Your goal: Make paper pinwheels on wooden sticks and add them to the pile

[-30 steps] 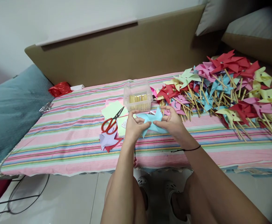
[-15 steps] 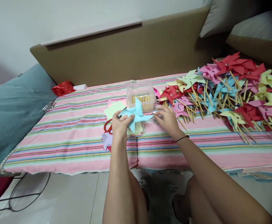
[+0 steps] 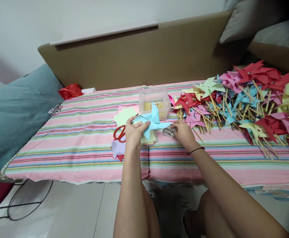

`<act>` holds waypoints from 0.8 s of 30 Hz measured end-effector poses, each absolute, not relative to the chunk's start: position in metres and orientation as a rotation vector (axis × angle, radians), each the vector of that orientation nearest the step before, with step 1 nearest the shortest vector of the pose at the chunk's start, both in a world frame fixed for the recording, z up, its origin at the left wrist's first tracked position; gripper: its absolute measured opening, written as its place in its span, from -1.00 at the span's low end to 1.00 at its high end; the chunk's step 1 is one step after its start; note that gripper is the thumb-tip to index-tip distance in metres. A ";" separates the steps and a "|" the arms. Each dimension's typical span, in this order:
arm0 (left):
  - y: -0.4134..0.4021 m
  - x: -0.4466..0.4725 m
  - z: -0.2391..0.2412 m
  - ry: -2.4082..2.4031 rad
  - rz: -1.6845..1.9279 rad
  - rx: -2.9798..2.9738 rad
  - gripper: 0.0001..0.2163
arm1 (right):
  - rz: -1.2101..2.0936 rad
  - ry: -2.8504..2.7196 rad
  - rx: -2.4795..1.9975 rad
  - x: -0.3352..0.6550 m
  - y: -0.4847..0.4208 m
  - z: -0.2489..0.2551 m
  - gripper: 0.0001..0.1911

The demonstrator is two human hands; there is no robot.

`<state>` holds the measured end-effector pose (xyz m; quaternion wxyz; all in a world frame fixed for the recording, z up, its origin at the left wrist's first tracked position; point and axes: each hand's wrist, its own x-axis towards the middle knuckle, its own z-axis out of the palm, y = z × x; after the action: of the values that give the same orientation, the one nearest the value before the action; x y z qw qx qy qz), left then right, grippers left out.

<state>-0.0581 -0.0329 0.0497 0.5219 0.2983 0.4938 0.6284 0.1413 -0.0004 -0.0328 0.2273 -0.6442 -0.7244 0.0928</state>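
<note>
apparently at the fastening step, left hand (image 3: 135, 132) pinches the blue pinwheel (image 3: 154, 124); right hand (image 3: 185, 135) is at the small box (image 3: 168, 132), grip unclear; a fine fingertip pick seems needed

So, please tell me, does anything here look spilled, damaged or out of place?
Nothing clearly spilled or damaged stands out. The pinwheels at the right look jumbled, with sticks pointing different ways, and the purple paper lies askew over a red piece. The blue paper in the left hand shows no visible tear.
</note>
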 end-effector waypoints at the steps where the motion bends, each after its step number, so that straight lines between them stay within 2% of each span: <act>1: -0.033 -0.058 0.050 1.187 1.505 0.711 -0.38 | 0.263 -2.013 -1.761 0.144 0.000 -0.032 -0.61; 8: -0.034 -0.058 0.053 1.184 1.505 0.691 -0.36 | 0.305 -2.143 -1.702 0.160 0.001 -0.030 -0.59; 15: -0.034 -0.057 0.050 1.203 1.492 0.707 -0.35 | 0.303 -2.247 -1.734 0.156 -0.003 -0.028 -0.75; 24: -0.033 -0.057 0.048 1.225 1.473 0.728 -0.33 | 0.270 -2.250 -1.777 0.152 -0.005 -0.029 -0.78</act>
<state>-0.0570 -0.0329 0.0483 0.5195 0.3034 0.5107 0.6142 0.1518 -0.0045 -0.0292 0.1307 -0.6118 -0.7746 0.0928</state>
